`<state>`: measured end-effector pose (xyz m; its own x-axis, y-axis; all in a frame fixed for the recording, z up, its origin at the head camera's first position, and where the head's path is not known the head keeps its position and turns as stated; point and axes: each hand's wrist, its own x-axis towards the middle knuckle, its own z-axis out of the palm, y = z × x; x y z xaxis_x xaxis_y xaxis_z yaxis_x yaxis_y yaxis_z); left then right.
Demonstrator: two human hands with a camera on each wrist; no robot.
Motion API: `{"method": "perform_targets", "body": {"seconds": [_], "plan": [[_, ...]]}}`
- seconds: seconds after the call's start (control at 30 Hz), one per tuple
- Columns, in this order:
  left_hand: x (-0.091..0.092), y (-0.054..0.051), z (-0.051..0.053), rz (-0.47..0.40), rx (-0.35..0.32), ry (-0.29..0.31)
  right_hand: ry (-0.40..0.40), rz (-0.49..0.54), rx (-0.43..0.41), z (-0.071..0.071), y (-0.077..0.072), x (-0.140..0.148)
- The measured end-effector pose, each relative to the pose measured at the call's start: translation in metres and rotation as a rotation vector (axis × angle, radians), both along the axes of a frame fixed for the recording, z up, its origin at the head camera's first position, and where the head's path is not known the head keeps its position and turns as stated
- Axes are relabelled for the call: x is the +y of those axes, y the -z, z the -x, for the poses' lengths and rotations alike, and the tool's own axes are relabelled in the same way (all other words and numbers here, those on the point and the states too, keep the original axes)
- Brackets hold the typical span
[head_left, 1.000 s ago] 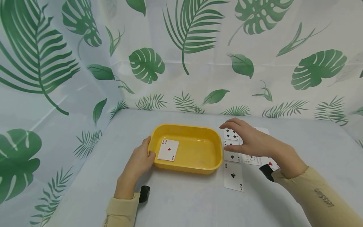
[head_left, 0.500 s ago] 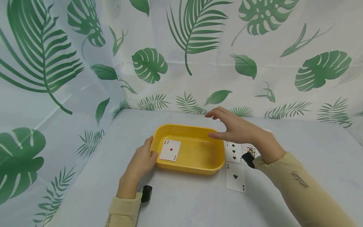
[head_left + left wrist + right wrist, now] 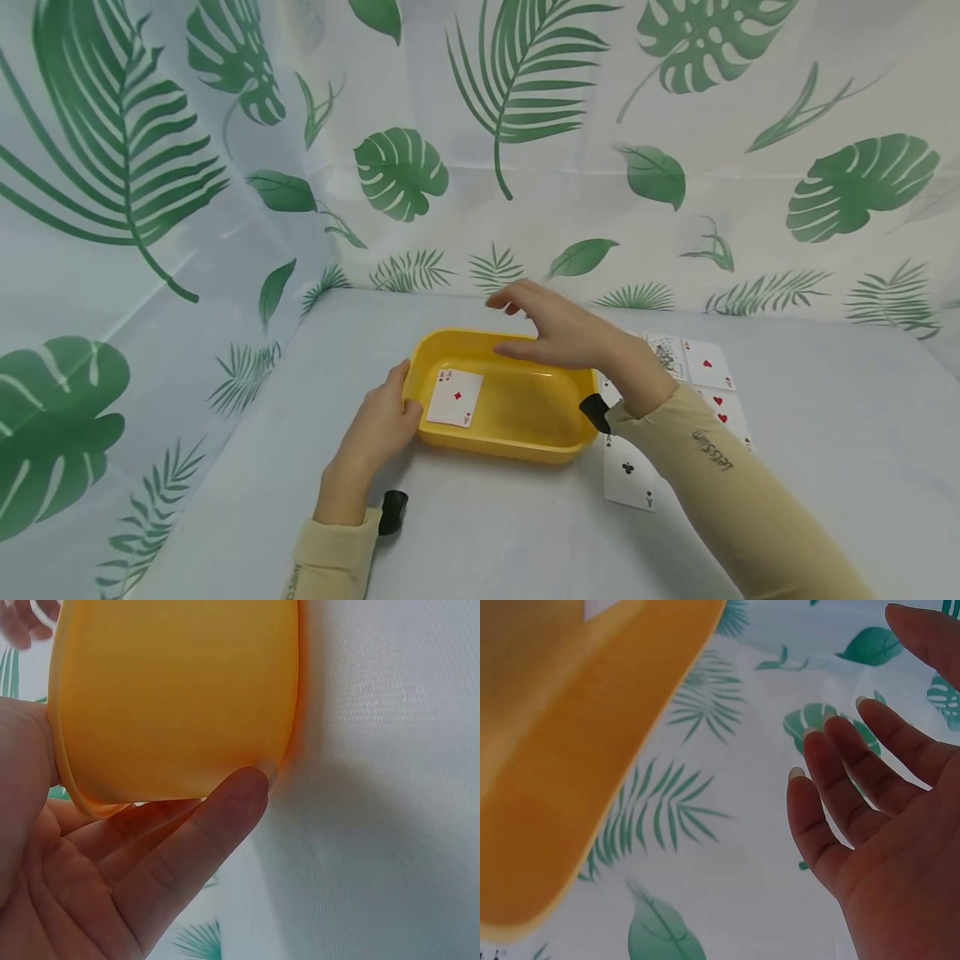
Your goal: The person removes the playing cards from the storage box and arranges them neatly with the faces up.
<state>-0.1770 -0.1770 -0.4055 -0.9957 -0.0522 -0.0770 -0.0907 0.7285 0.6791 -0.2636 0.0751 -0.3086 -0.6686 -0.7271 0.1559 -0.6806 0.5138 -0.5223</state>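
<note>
A shallow yellow plastic tray (image 3: 517, 450) lies on the table. My left hand (image 3: 381, 417) grips its left end, the thumb at the rim and the fingers along the outer wall; the left wrist view shows these fingers (image 3: 217, 832) against the yellow side. Inside, at the left, an ace of diamonds playing card (image 3: 454, 398) rests over another ace, whose corner peeks out. Above the tray's far right part hovers my right hand (image 3: 562, 329), fingers spread and loosely bent, holding nothing. The right wrist view shows that palm (image 3: 900, 862) bare, apart from the tray rim.
Right of the tray several playing cards lie face up in rows, partly covered by my right forearm. Among them are an ace of clubs (image 3: 628, 471), an ace of hearts (image 3: 707, 364) and another hearts card (image 3: 723, 408). A leaf-patterned cloth (image 3: 555, 192) hangs behind the table.
My right hand has swept left, from over the loose cards to above the tray, uncovering some cards at the right. The left hand keeps its grip. The view has shifted slightly.
</note>
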Motion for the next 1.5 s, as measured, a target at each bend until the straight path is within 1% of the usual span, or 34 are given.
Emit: {"method": "perform_targets", "body": {"seconds": [0.17, 0.37, 0.7, 0.9, 1.03, 1.1, 1.17, 1.3, 1.5], "plan": [[0.000, 0.002, 0.001, -0.003, 0.007, 0.004, -0.011, 0.010, 0.001, 0.004, 0.002, -0.016], [0.000, 0.000, 0.000, -0.009, 0.011, 0.005, -0.052, 0.016, -0.003, 0.008, 0.009, -0.034], [0.001, -0.003, -0.001, 0.009, 0.007, 0.016, -0.102, -0.063, -0.059, 0.013, 0.028, -0.057], [0.000, -0.003, -0.002, 0.017, 0.013, 0.032, -0.083, -0.187, -0.115, 0.015, 0.044, -0.070], [-0.001, -0.003, -0.002, 0.020, 0.016, 0.031, -0.075, -0.306, -0.143, 0.016, 0.058, -0.083], [-0.001, -0.003, -0.002, 0.019, 0.016, 0.030, -0.073, -0.363, -0.144, 0.017, 0.065, -0.089], [-0.001, -0.002, -0.002, 0.016, 0.018, 0.030, -0.068, -0.424, -0.125, 0.017, 0.071, -0.093], [-0.001, -0.001, -0.002, 0.009, 0.015, 0.032, -0.049, -0.512, -0.100, 0.016, 0.078, -0.098], [-0.001, -0.003, -0.001, 0.012, 0.000, 0.027, -0.039, -0.577, -0.093, 0.014, 0.082, -0.099]]}}
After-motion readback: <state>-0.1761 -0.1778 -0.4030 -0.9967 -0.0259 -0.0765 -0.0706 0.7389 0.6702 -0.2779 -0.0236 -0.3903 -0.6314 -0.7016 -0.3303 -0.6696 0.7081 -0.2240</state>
